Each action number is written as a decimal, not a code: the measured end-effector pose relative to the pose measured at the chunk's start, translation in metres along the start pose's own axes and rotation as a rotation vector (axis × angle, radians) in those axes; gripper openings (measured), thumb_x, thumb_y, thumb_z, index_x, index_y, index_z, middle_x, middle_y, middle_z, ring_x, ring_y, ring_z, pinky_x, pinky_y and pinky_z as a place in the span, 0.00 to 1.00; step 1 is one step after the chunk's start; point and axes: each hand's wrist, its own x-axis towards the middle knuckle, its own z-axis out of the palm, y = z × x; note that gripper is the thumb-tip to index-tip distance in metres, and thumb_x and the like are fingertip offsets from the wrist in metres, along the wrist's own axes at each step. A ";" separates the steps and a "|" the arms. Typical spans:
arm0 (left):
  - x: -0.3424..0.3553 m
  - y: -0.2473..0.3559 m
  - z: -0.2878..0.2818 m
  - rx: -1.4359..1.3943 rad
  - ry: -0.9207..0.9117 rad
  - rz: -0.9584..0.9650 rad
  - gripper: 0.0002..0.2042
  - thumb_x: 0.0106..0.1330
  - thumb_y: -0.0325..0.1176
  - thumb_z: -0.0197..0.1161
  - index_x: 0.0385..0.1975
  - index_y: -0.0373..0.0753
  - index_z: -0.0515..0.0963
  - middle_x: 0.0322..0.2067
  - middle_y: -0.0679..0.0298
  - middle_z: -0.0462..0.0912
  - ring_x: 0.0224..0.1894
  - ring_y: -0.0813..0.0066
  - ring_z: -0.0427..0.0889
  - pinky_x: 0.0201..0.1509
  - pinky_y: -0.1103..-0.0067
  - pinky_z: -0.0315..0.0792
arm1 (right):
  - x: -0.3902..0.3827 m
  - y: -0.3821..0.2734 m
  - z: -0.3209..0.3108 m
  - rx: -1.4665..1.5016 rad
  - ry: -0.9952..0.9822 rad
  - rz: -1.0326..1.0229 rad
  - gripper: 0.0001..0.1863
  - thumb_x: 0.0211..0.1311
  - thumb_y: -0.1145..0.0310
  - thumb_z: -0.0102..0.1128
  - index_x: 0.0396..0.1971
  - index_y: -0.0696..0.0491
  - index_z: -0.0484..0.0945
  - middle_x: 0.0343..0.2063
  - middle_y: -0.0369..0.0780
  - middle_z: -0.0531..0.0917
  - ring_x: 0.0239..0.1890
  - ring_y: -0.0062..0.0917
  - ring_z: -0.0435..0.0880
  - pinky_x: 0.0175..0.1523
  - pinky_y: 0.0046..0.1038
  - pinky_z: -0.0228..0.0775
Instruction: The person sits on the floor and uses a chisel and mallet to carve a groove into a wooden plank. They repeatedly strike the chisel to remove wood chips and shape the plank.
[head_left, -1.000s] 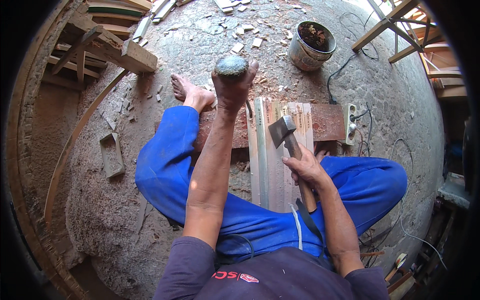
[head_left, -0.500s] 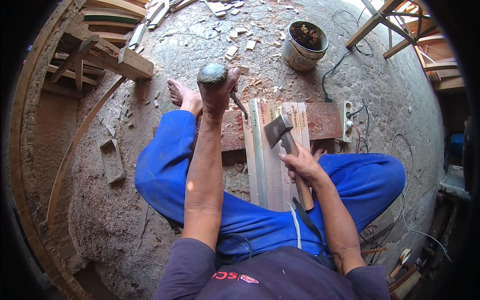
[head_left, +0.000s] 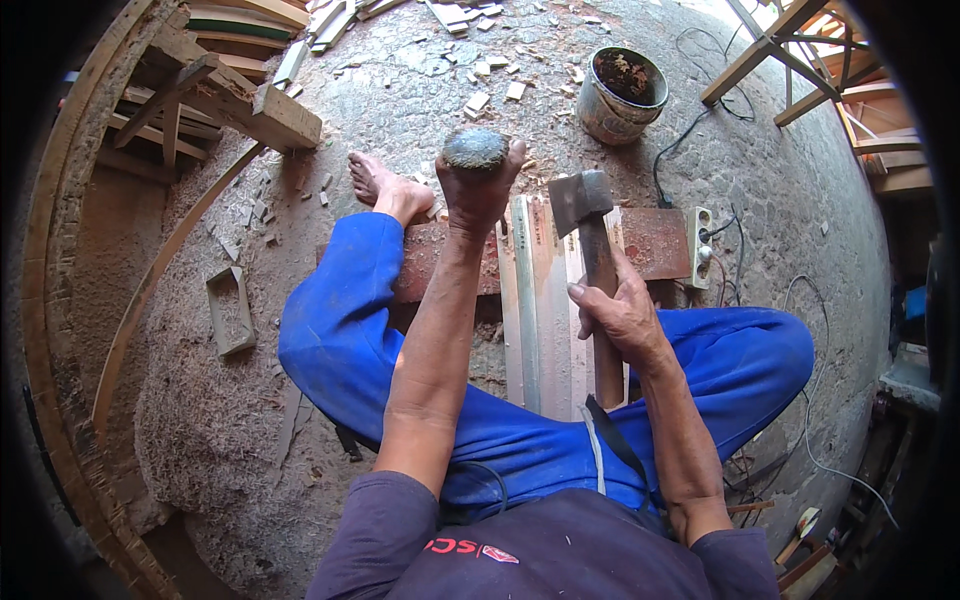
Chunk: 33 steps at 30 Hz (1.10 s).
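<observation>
My left hand (head_left: 477, 198) is closed around an upright tool whose battered, round grey top (head_left: 474, 150) shows above my fist; its shaft is hidden below. My right hand (head_left: 625, 315) grips the wooden handle of a hammer with a broad, blade-like steel head (head_left: 582, 200), held just right of the left fist. Under the hammer lie several pale, long strips of wood (head_left: 540, 355) side by side, crossing a worn reddish board (head_left: 652, 245) between my bent legs. My bare left foot (head_left: 395, 188) rests beyond the board's left part.
A grimy bucket of debris (head_left: 622, 95) stands at the back right. A power strip (head_left: 700, 245) with cables is at the board's right end. Wood offcuts (head_left: 478, 102), a small rectangular frame (head_left: 229, 310) and timber structures (head_left: 285, 120) surround me on the rough floor.
The hammer has risen away from my body, its handle now more upright. My left fist has shifted right since half a second ago, and the shaft seen under it then is hidden now.
</observation>
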 end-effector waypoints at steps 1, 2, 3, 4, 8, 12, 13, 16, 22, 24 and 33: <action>-0.004 -0.008 -0.008 -0.044 -0.035 -0.125 0.12 0.59 0.39 0.76 0.27 0.39 0.80 0.20 0.66 0.81 0.21 0.65 0.80 0.33 0.70 0.74 | -0.003 -0.015 0.003 -0.048 -0.020 -0.043 0.37 0.64 0.69 0.67 0.70 0.57 0.61 0.27 0.34 0.77 0.21 0.16 0.76 0.25 0.22 0.73; -0.008 -0.018 -0.010 0.017 -0.003 -0.072 0.12 0.59 0.40 0.75 0.26 0.40 0.80 0.20 0.66 0.81 0.22 0.64 0.80 0.33 0.70 0.74 | -0.005 -0.028 0.006 -0.097 -0.037 -0.088 0.37 0.64 0.69 0.67 0.71 0.57 0.61 0.28 0.34 0.77 0.21 0.16 0.76 0.27 0.23 0.74; -0.012 -0.028 -0.011 0.079 0.032 -0.020 0.13 0.60 0.40 0.75 0.25 0.40 0.80 0.21 0.66 0.82 0.23 0.63 0.81 0.33 0.69 0.74 | -0.005 -0.035 0.009 -0.146 -0.055 -0.133 0.37 0.65 0.70 0.67 0.71 0.57 0.61 0.29 0.34 0.78 0.21 0.16 0.76 0.28 0.25 0.75; -0.011 -0.011 0.000 0.112 0.017 0.029 0.13 0.60 0.41 0.74 0.25 0.40 0.80 0.21 0.66 0.82 0.23 0.63 0.81 0.33 0.69 0.74 | -0.001 -0.033 0.002 -0.318 -0.005 -0.274 0.35 0.65 0.70 0.66 0.70 0.54 0.63 0.33 0.40 0.83 0.29 0.24 0.84 0.37 0.31 0.80; -0.012 0.025 0.020 0.224 0.011 0.251 0.11 0.60 0.39 0.73 0.23 0.40 0.80 0.21 0.63 0.83 0.25 0.59 0.83 0.35 0.68 0.76 | -0.006 -0.066 0.012 -0.737 0.164 -0.726 0.36 0.63 0.73 0.68 0.70 0.54 0.64 0.40 0.45 0.86 0.40 0.36 0.88 0.48 0.36 0.81; -0.011 0.027 0.016 0.009 0.005 0.133 0.08 0.56 0.35 0.73 0.25 0.39 0.81 0.24 0.62 0.85 0.27 0.62 0.86 0.35 0.70 0.78 | -0.007 -0.099 0.014 -0.865 0.163 -0.986 0.36 0.61 0.75 0.66 0.70 0.50 0.65 0.49 0.54 0.84 0.49 0.50 0.87 0.52 0.43 0.80; -0.011 0.027 0.012 -0.076 0.024 0.115 0.08 0.56 0.34 0.74 0.27 0.39 0.82 0.24 0.62 0.86 0.27 0.64 0.86 0.37 0.70 0.79 | -0.008 -0.108 0.018 -0.905 0.163 -1.009 0.36 0.61 0.75 0.67 0.70 0.49 0.64 0.50 0.54 0.84 0.49 0.50 0.87 0.51 0.44 0.81; -0.014 0.022 0.009 0.172 0.020 0.260 0.10 0.56 0.32 0.75 0.34 0.38 0.82 0.28 0.63 0.87 0.31 0.65 0.87 0.41 0.71 0.79 | -0.013 -0.123 0.025 -1.073 0.172 -1.017 0.36 0.62 0.75 0.64 0.70 0.48 0.63 0.47 0.53 0.84 0.43 0.51 0.88 0.45 0.45 0.83; -0.016 0.031 0.014 0.116 0.074 0.356 0.07 0.59 0.31 0.71 0.36 0.41 0.83 0.32 0.62 0.86 0.37 0.61 0.86 0.41 0.70 0.78 | 0.014 -0.086 0.017 -1.454 0.021 -0.591 0.33 0.64 0.75 0.56 0.70 0.49 0.58 0.36 0.53 0.83 0.33 0.51 0.87 0.37 0.49 0.81; -0.014 0.034 0.015 0.152 0.061 0.408 0.06 0.58 0.30 0.70 0.35 0.41 0.83 0.32 0.61 0.86 0.36 0.59 0.86 0.40 0.70 0.78 | 0.013 -0.084 0.012 -1.409 0.033 -0.585 0.37 0.63 0.75 0.58 0.72 0.48 0.57 0.37 0.53 0.83 0.35 0.50 0.87 0.38 0.49 0.81; -0.021 0.010 0.014 0.169 -0.033 0.184 0.13 0.58 0.36 0.74 0.37 0.37 0.80 0.27 0.61 0.85 0.31 0.60 0.85 0.40 0.69 0.78 | -0.011 -0.131 0.018 -1.032 0.152 -1.074 0.38 0.58 0.79 0.64 0.69 0.50 0.63 0.47 0.53 0.84 0.42 0.51 0.87 0.44 0.45 0.84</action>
